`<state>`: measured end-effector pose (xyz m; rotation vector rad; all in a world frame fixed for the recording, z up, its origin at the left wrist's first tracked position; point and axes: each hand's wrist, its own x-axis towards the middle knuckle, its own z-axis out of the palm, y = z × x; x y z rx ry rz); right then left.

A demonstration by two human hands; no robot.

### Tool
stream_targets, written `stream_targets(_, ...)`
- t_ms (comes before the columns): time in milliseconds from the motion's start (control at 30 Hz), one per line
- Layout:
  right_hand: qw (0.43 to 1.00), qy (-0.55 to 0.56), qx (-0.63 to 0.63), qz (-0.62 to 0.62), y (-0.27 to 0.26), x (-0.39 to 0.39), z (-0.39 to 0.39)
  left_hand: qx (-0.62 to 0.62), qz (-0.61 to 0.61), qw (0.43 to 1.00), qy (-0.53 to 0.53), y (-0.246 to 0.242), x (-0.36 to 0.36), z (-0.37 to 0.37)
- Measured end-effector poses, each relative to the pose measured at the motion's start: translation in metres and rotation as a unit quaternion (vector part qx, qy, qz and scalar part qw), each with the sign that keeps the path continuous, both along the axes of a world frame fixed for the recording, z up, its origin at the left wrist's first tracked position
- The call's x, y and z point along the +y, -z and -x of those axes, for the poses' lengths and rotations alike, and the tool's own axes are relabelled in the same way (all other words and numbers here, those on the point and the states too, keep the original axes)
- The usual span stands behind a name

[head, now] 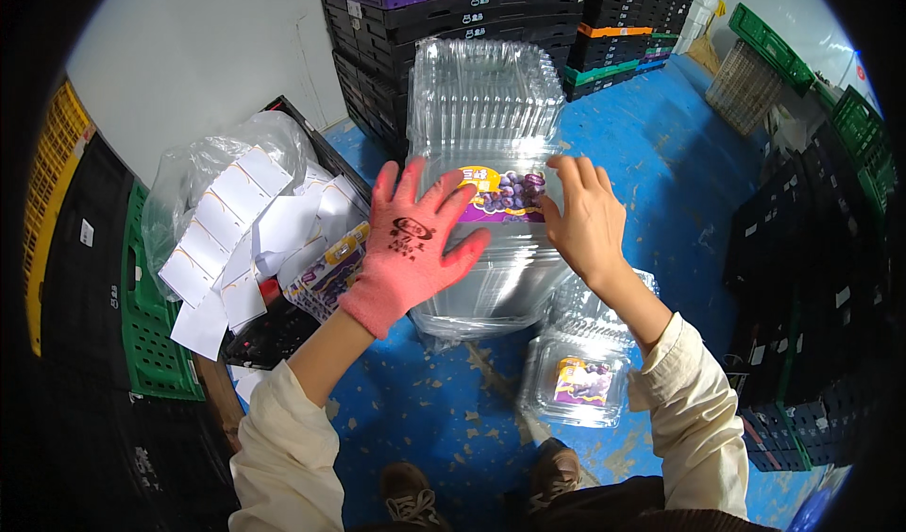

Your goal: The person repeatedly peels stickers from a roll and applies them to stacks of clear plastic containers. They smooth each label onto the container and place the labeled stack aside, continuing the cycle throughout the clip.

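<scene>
My left hand (pixel 417 238), in a pink coated work glove, lies spread over the left side of a printed grape label (pixel 506 196). The label rests on the lid of a clear plastic clamshell container (pixel 509 238) atop a stack. At the label's right edge is my bare right hand (pixel 587 213), its fingers bent and thumb apart. Whether its fingertips pinch the label or only touch the lid is hard to tell. Behind my hands rises a nested stack of clear containers (pixel 488 93). Another labelled clamshell container (pixel 580 383) sits low by my right forearm.
On the left, a black crate (pixel 276 341) holds white backing sheets (pixel 230 213), more grape labels (pixel 329 270) and a clear plastic bag (pixel 170 185). Stacked black crates (pixel 467 15) stand behind; more crates (pixel 778 249) line the right. The blue floor (pixel 425 404) is worn.
</scene>
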<state>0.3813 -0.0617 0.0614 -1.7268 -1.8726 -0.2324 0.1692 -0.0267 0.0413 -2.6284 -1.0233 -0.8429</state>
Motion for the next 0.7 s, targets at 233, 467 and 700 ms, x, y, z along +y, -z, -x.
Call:
stream_targets(233,0.988,-0.031,-0.143,-0.050,0.026,-0.004,-0.015,-0.072,-0.059,0.993,-0.077,0.009,0.000,0.006)
stream_targets(467,0.973,-0.193,-0.124,-0.009,0.008,-0.033,0.014,-0.197,-0.094,0.972,-0.087,0.024,0.000,0.036)
stream_targets(700,0.963,-0.205,-0.171,-0.046,-0.006,-0.035,0.014,-0.223,-0.037,0.969,-0.103,0.029,-0.012,0.053)
